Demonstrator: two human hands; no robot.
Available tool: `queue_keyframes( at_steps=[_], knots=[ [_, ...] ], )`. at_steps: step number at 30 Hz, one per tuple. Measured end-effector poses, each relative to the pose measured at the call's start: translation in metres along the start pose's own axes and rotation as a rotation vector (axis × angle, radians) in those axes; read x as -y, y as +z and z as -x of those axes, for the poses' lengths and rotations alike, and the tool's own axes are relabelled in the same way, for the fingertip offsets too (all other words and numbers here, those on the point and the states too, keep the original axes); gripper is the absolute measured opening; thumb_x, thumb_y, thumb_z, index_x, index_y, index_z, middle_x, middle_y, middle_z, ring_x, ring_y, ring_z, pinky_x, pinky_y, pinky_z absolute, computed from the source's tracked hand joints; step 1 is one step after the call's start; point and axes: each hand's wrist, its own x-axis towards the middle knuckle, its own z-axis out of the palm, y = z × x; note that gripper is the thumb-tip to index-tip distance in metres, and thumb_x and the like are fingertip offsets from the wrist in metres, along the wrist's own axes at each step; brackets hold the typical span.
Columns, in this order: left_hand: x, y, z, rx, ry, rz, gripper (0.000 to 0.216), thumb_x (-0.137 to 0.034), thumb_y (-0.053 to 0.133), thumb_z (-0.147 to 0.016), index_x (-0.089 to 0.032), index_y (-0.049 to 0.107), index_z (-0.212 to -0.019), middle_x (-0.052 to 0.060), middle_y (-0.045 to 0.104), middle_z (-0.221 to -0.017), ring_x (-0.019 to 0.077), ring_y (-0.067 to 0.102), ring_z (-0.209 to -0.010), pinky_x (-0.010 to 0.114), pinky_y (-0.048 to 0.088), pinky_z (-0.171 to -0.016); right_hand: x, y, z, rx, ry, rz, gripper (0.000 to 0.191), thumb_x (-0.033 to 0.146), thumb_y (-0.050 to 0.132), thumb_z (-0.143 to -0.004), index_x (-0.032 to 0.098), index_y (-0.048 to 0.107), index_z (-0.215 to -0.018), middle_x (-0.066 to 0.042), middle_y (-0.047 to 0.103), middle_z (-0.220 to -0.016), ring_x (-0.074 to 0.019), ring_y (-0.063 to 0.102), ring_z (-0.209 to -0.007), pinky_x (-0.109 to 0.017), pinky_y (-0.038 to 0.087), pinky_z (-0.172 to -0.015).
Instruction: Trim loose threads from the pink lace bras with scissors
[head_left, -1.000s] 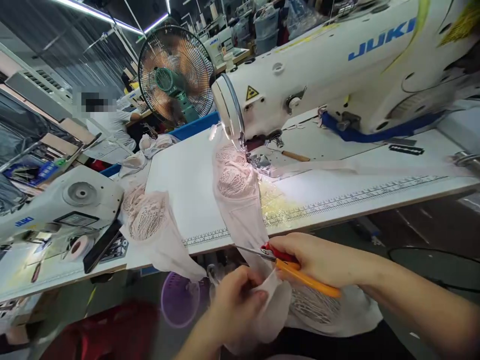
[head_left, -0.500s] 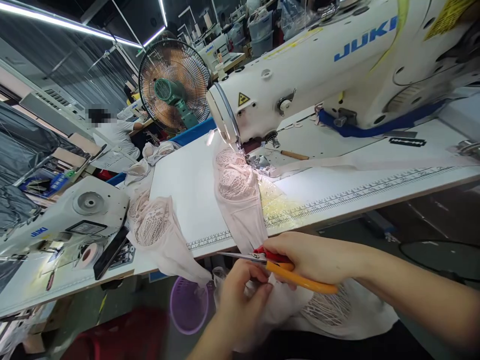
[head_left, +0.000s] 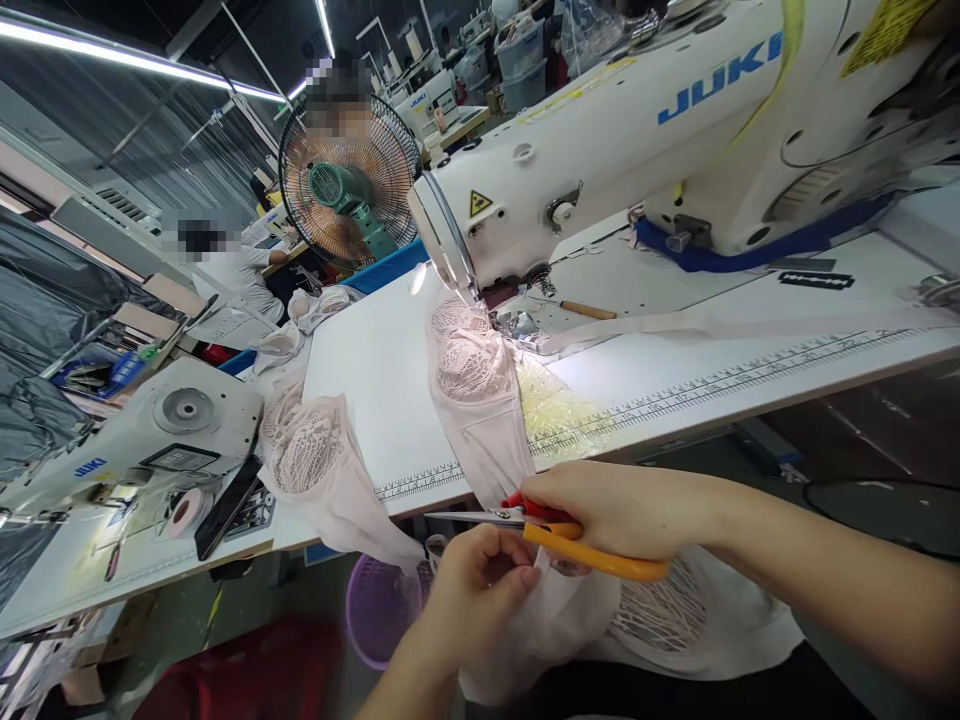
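Observation:
My right hand (head_left: 607,505) is closed around scissors (head_left: 592,555) with orange and red handles, their metal blades pointing left over my left hand. My left hand (head_left: 480,590) pinches the thin edge of a pale pink bra (head_left: 577,610) with thumb and forefinger. That bra drapes over my lap, its lace cup (head_left: 664,605) below my right wrist. Beyond the hands, another pink lace bra (head_left: 476,365) lies under the needle of a white sewing machine (head_left: 615,140), its band hanging over the table edge. A further lace bra (head_left: 311,450) lies left of it.
The white table (head_left: 375,370) has a printed ruler along its front edge. A wooden-handled tool (head_left: 589,310) lies by the machine. Below the table stands a purple basket (head_left: 375,620). A second machine (head_left: 180,410) is at left; a fan (head_left: 349,185) and co-workers are behind.
My hands have barely moved, with the scissors and the bra still held. The view has shifted slightly. Another person's head has appeared behind the fan.

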Motion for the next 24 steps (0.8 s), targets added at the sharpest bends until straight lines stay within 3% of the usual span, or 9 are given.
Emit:
queue_keyframes(
  at_steps=[7, 13, 21, 24],
  knots=[
    [-0.009, -0.001, -0.003, 0.026, -0.045, -0.038, 0.027, -0.037, 0.063, -0.080, -0.013, 0.052, -0.074, 0.002, 0.046, -0.069, 0.0103, 0.039, -0.062, 0.024, 0.033, -0.058, 0.000, 0.002, -0.005, -0.041, -0.020, 0.089, 0.018, 0.023, 0.058, -0.079, 0.019, 0.042, -0.071, 0.000, 0.057, -0.079, -0.0122, 0.047, -0.063, -0.023, 0.031, -0.054],
    [-0.010, 0.001, -0.003, 0.020, -0.076, -0.099, 0.027, -0.035, 0.062, -0.078, -0.009, 0.058, -0.078, 0.008, 0.056, -0.076, 0.0140, 0.046, -0.069, 0.026, 0.037, -0.064, 0.002, 0.002, -0.004, -0.024, -0.015, 0.067, 0.017, 0.025, 0.058, -0.078, 0.019, 0.044, -0.071, 0.001, 0.056, -0.076, -0.0124, 0.045, -0.062, -0.024, 0.031, -0.054],
    [-0.012, 0.006, -0.004, -0.019, -0.170, 0.016, 0.039, -0.045, 0.071, -0.073, -0.009, 0.060, -0.084, 0.009, 0.059, -0.081, 0.0168, 0.051, -0.077, 0.028, 0.040, -0.072, 0.004, 0.004, -0.003, -0.059, -0.042, 0.085, 0.023, 0.026, 0.060, -0.079, 0.019, 0.041, -0.068, 0.000, 0.055, -0.075, -0.0118, 0.044, -0.060, -0.024, 0.031, -0.055],
    [-0.011, 0.009, -0.003, -0.049, -0.196, 0.084, 0.046, -0.051, 0.075, -0.070, -0.010, 0.061, -0.086, 0.006, 0.058, -0.079, 0.0136, 0.048, -0.073, 0.025, 0.038, -0.067, 0.004, 0.006, -0.002, -0.082, -0.041, 0.085, 0.021, 0.024, 0.059, -0.079, 0.019, 0.041, -0.069, -0.001, 0.055, -0.076, -0.0125, 0.044, -0.062, -0.023, 0.031, -0.055]
  ],
)
